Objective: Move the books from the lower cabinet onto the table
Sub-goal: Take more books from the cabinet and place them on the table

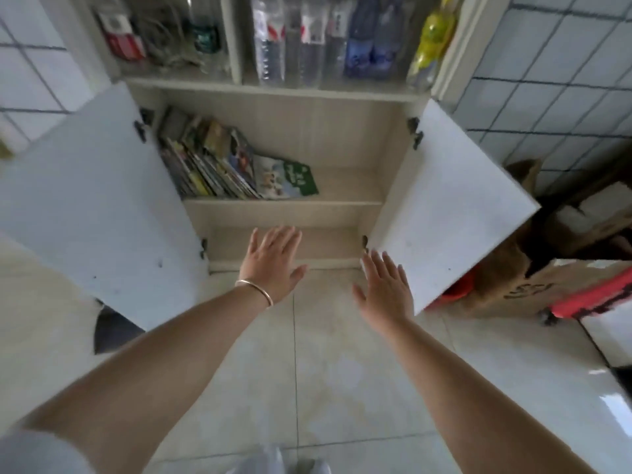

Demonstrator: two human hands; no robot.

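You face a pale wood cabinet (pixel 284 138) whose two white lower doors stand swung wide, the left door (pixel 92 206) reaching toward you on one side and the right door (pixel 455 206) on the other. Under you lies a light tiled floor (pixel 307 371), and tiled walls (pixel 554 63) flank the cabinet. Behind glass in the upper section stand clear water bottles (pixel 290 39), blue bottles (pixel 369 39) and a yellow bottle (pixel 434 39), with a red and white box (pixel 121 35) on the far left. In the lower compartment the books (pixel 212 162) sit on the upper shelf (pixel 284 202), packed against the left wall and leaning to the left, and the rightmost one, a green-covered book (pixel 290 179), is slumped flatter on the shelf beside them; the right half of that shelf is bare. Brown paper bags (pixel 526 278) and a red item (pixel 595 295) crowd the floor beyond the right door. Your left hand (pixel 273 261) hovers in front of the compartment below the books, palm down, fingers spread apart and holding nothing, with a thin gold bangle (pixel 256 290) on the wrist. Your right hand (pixel 386 285) hangs just beside the lower edge of the right door, fingers likewise apart and empty. Both hands are well short of the books, and neither touches the shelf.
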